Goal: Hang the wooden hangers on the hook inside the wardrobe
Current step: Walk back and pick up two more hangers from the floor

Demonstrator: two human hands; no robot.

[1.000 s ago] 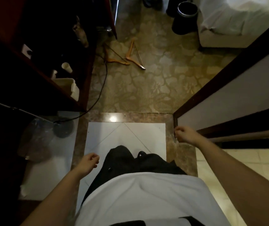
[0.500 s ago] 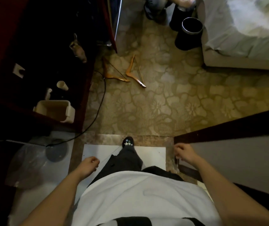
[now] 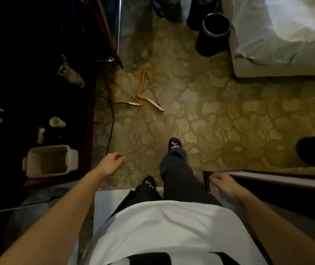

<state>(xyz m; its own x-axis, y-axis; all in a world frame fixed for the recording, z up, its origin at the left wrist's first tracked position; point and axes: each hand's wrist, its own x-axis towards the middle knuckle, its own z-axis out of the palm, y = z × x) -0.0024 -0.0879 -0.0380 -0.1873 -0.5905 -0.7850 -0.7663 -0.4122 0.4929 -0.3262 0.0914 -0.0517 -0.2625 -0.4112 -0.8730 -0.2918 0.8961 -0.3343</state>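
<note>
- Mostly, the wardrobe (image 3: 38, 35) ahead-left of the left grip (image 3: 112, 165) is black (its hook can't be made out).
- Left grip loosely curled, empty; wooden hangers (image 3: 140, 95) on the carpet (image 3: 210, 121), well ahead.
- Right grip (image 3: 221, 181) curls over the door edge (image 3: 258, 176).

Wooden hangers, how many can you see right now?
2. The left hanger lies on the carpet beside the dark cabinet; the right hanger lies next to it. Others may be hidden in the dark.

left hand (image 3: 112, 165), right hand (image 3: 220, 182): loosely curled
</note>
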